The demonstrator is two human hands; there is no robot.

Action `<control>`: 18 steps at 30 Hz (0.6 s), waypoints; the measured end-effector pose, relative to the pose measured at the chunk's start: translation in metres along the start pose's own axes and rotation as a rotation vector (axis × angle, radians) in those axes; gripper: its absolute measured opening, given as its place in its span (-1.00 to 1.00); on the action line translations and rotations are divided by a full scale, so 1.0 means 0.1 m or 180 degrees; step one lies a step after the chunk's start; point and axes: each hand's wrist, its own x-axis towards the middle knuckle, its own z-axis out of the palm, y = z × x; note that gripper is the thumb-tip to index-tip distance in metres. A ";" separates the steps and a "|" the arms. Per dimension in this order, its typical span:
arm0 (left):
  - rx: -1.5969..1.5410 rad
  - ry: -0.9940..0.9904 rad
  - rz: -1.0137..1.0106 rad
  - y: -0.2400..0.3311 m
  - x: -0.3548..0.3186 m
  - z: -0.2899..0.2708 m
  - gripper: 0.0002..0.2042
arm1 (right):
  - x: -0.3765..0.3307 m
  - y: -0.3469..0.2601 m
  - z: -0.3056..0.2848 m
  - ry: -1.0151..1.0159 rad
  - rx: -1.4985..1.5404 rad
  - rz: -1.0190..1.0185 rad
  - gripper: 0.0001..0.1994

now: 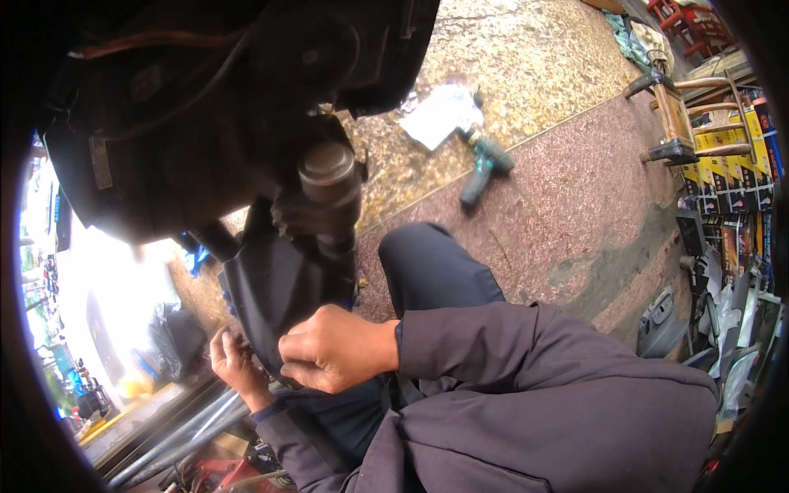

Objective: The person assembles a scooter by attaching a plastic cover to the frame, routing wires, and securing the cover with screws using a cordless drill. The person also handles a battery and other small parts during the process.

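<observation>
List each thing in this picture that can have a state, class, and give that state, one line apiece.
Left hand: fingers curled; whether it holds anything, cannot tell.
Right hand: fingers curled inward; any grip hidden.
Green power drill: lying on the floor, held by neither hand.
White sheet: spread on the floor.
Black plastic bag: crumpled.
Wooden chair: unoccupied.

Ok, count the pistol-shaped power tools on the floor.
1: the green-and-black, pistol-shaped power tool lies beside the white sheet, beyond the dark-trousered knee. Others could be hidden behind the black machine.
</observation>
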 end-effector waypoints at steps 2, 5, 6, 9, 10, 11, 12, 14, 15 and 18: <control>-0.0034 0.0119 0.0045 0.03 -0.03 -0.01 -0.85 | -0.01 0.04 0.04 -0.0104 -0.0059 0.0108 -0.81; -0.0144 0.0251 0.0007 0.05 -0.07 -0.02 -0.85 | 0.01 0.07 0.12 -0.0124 0.0025 0.0145 -0.82; -0.0179 0.0237 0.0005 0.04 -0.07 -0.02 -0.85 | 0.02 0.08 0.15 -0.0146 0.0029 0.0108 -0.83; -0.0227 0.0206 0.0008 0.02 -0.07 -0.03 -0.86 | 0.05 0.08 0.26 -0.0212 0.0047 0.0025 -0.85; -0.0222 0.0271 -0.0031 0.01 -0.07 -0.04 -0.86 | 0.05 0.08 0.29 -0.0232 0.0057 0.0022 -0.85; -0.0269 0.0312 -0.0053 -0.01 -0.06 -0.04 -0.86 | 0.04 0.08 0.32 -0.0249 0.0068 0.0018 -0.86; -0.0158 0.0320 -0.0061 -0.02 -0.05 -0.05 -0.86 | 0.02 0.09 0.34 -0.0191 0.0090 -0.0018 -0.87; -0.0058 0.0243 -0.0011 -0.05 -0.03 -0.05 -0.86 | 0.00 0.11 0.37 -0.0213 0.0052 0.0012 -0.88; -0.0055 0.0226 -0.0026 -0.07 -0.02 -0.04 -0.86 | -0.01 0.13 0.37 -0.0288 0.0004 0.0083 -0.88; 0.0036 0.0186 -0.0033 -0.10 0.00 -0.04 -0.84 | -0.07 0.18 0.36 -0.0195 0.0124 0.0110 -0.90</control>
